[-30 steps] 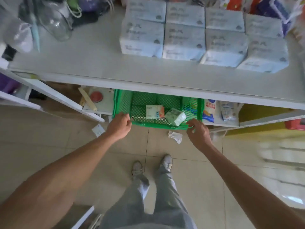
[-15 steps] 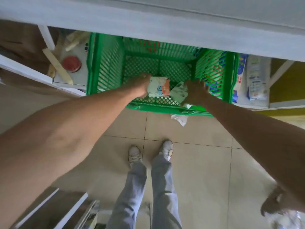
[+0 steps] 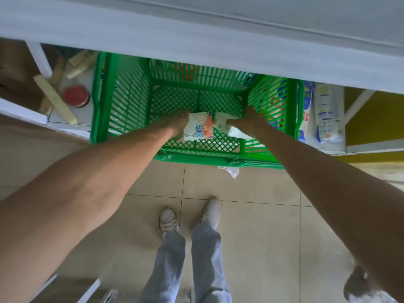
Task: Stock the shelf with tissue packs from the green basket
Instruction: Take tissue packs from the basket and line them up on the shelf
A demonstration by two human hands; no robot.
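The left hand [image 3: 175,124] grips the orange-printed tissue pack [image 3: 197,131] and the right hand [image 3: 248,119] the pale pack [image 3: 226,125], both inside the green basket [image 3: 129,106]. The packs are likely light, soft and crushable, so opposite edges suit a gentle grip.

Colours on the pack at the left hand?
Tissue pack: white, orange patch, blue marks. Head view.

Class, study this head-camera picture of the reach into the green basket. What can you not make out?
Head view:
Left hand fingers: hidden behind the orange-and-white tissue pack, so its grip is unclear.
Pale tissue pack: largely covered by the right hand; print blurred.
Green basket far rim: hidden under the shelf.
What stands on the shelf: cut off by the top edge.
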